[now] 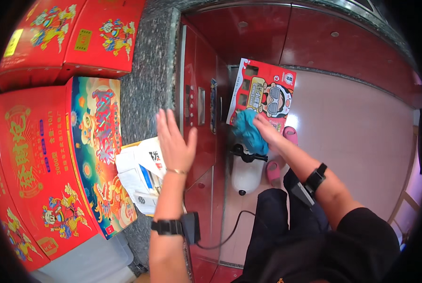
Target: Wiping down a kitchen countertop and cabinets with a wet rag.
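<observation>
My left hand [175,148] is spread flat, palm down, over the edge of a dark speckled stone countertop [145,88], beside a pile of papers and small packets [140,177]; whether it touches them I cannot tell. It holds nothing. My right hand [267,132] grips a crumpled teal cloth [249,131] in front of me, off the counter. Beneath the cloth a red printed carton [242,88] is on the floor, next to a white rounded container with black fittings [247,173]. The cloth hides part of both.
Large red decorated boxes [30,159] and a colourful flat box [97,155] cover the left of the counter. Glossy red cabinets [246,39] line the far side. Pink slippers [273,173] are on the floor. A black cable [232,237] hangs near my left forearm.
</observation>
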`<state>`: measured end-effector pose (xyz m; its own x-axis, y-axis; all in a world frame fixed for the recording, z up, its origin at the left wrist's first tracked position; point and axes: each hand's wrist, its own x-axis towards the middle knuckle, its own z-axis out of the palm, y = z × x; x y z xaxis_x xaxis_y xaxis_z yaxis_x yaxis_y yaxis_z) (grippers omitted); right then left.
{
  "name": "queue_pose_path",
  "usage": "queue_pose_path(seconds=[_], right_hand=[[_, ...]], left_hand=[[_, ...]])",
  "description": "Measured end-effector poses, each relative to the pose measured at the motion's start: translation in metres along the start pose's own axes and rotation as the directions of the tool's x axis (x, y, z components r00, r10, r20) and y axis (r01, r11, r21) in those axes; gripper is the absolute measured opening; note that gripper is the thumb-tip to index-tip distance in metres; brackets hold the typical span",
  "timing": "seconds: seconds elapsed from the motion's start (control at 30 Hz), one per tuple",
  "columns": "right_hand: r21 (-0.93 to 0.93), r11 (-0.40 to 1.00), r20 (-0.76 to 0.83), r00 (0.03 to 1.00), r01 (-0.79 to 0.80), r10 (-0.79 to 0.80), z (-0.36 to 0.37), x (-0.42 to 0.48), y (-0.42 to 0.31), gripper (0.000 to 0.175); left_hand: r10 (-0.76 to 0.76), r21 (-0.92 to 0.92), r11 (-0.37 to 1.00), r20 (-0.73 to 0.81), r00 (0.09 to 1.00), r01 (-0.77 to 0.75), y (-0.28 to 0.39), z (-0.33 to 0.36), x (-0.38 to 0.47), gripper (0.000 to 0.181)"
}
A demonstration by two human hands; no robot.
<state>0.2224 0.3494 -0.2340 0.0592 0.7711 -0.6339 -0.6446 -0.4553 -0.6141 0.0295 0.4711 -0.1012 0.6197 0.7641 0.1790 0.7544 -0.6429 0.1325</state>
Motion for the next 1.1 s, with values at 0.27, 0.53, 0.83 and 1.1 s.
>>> queue_pose_path(seconds=[0.27, 0.53, 0.83, 1.1], right_hand=[[-0.227, 0.933, 0.024, 0.959, 0.280, -0.282, 0.020, 0.114, -0.084, 0.031], [-0.340, 0.627, 0.145, 0.698, 0.701, -0.702, 0.088, 0.253, -0.178, 0.029], [-0.793, 0.346, 0.018, 0.585, 0.502, -0.811, 0.144, 0.202, -0.094, 0.025], [-0.702, 0.411, 0.203, 0.716, 0.582, -0.668, 0.150, 0.129, -0.030, 0.030]], left_hand=[[-0.163, 0.255, 0.959, 0.144, 0.976, 0.122, -0.019, 0.033, 0.035, 0.068], [-0.118, 0.097, 0.990, 0.201, 0.972, 0.100, -0.030, 0.024, 0.038, 0.064], [-0.132, 0.121, 0.986, 0.181, 0.975, 0.111, -0.029, 0.026, 0.039, 0.063], [-0.149, 0.134, 0.983, 0.190, 0.970, 0.124, -0.028, 0.024, 0.037, 0.065]])
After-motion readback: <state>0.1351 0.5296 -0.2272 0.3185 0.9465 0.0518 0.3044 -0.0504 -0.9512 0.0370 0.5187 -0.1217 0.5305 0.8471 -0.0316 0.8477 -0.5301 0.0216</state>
